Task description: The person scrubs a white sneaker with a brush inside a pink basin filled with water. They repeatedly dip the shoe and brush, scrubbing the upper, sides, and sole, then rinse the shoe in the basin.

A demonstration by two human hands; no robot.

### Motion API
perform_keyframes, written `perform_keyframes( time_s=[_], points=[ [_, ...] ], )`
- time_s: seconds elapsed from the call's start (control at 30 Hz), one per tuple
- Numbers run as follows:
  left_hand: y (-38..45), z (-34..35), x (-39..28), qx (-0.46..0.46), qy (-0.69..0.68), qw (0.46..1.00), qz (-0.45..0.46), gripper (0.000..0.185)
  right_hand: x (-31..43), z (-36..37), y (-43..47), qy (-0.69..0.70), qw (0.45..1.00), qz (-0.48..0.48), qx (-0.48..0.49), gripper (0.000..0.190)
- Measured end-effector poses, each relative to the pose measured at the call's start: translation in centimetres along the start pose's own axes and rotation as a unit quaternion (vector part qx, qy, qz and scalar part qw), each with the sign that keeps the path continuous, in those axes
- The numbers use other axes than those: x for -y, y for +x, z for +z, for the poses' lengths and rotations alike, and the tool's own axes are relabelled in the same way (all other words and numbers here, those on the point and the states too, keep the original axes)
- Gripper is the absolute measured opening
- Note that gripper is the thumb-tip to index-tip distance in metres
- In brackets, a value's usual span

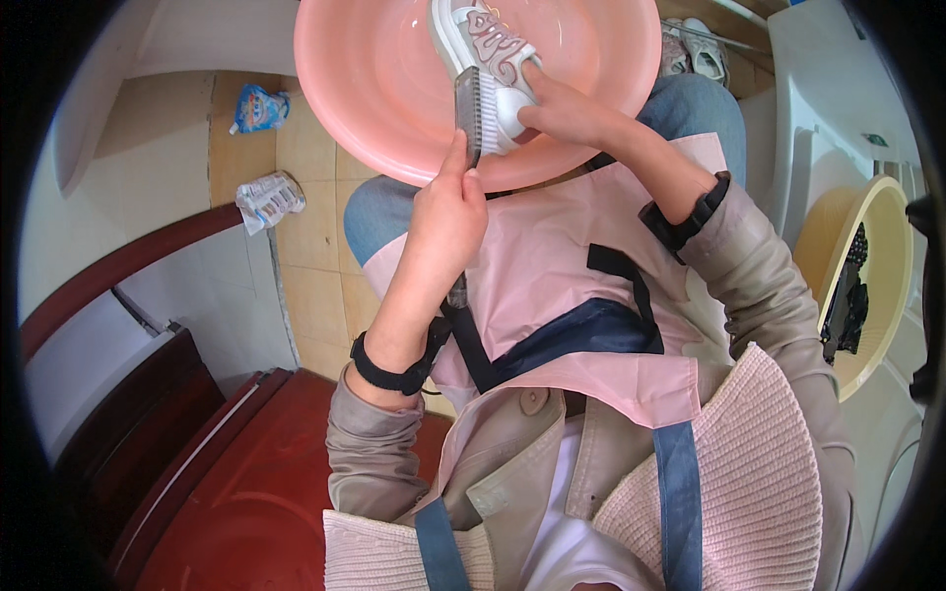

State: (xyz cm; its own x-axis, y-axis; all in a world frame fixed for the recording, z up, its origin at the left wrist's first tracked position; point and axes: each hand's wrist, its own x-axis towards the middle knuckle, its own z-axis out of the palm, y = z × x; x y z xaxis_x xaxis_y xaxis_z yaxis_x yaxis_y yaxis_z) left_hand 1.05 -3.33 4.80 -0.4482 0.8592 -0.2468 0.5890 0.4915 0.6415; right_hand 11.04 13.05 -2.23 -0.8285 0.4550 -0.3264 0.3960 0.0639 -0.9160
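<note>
My left hand [447,210] grips a scrubbing brush [467,103] with a translucent grey body and white bristles. Its bristles face the side of a white and grey sneaker [510,52] and appear to touch it near the toe or heel; which end cannot be told. Around the sneaker's opposite side, my right hand [565,111] is closed, its fingertips partly hidden. The sneaker is held tilted over a pink plastic basin [332,111], which rests at my knees. A pink apron [539,229] covers my lap.
At left, a blue pouch [260,109] and a crumpled white plastic packet [272,199] lie near the tiled floor [310,229]. Other white shoes [702,52] stand beyond my right knee. A cream tub [820,214] holding dark items sits at right beside a white appliance [820,96].
</note>
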Motion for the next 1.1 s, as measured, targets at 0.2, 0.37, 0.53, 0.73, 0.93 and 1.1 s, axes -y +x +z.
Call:
perform_keyframes(
  time_s=[0.2,0.37,0.53,0.73,0.93,1.1],
  points=[
    [2.1,1.1,0.5,-0.066,0.005,0.997,0.033,0.045,2.2,0.0,-0.1,-0.040,0.998,-0.008,0.041,0.062],
    [-0.7,0.5,-0.5,-0.012,0.003,1.000,0.027,0.045,1.3,-0.4,0.1,-0.073,0.996,-0.005,0.052,0.058],
    [0.9,0.3,-1.1,-0.021,0.042,0.999,0.025,0.046,2.1,0.2,0.3,-0.062,0.997,0.013,0.053,0.058],
    [0.5,0.8,-1.1,-0.018,0.015,1.000,0.009,0.045,2.0,-0.9,-1.2,-0.101,0.992,-0.022,0.069,0.064],
    [-0.6,1.1,-0.1,-0.042,0.015,0.996,0.081,0.045,1.2,-1.0,-0.8,-0.083,0.992,-0.054,0.082,0.070],
    [1.7,1.1,-0.7,-0.038,0.039,0.998,0.030,0.045,1.3,-0.6,-0.6,-0.127,0.989,-0.048,0.062,0.063]
  ],
)
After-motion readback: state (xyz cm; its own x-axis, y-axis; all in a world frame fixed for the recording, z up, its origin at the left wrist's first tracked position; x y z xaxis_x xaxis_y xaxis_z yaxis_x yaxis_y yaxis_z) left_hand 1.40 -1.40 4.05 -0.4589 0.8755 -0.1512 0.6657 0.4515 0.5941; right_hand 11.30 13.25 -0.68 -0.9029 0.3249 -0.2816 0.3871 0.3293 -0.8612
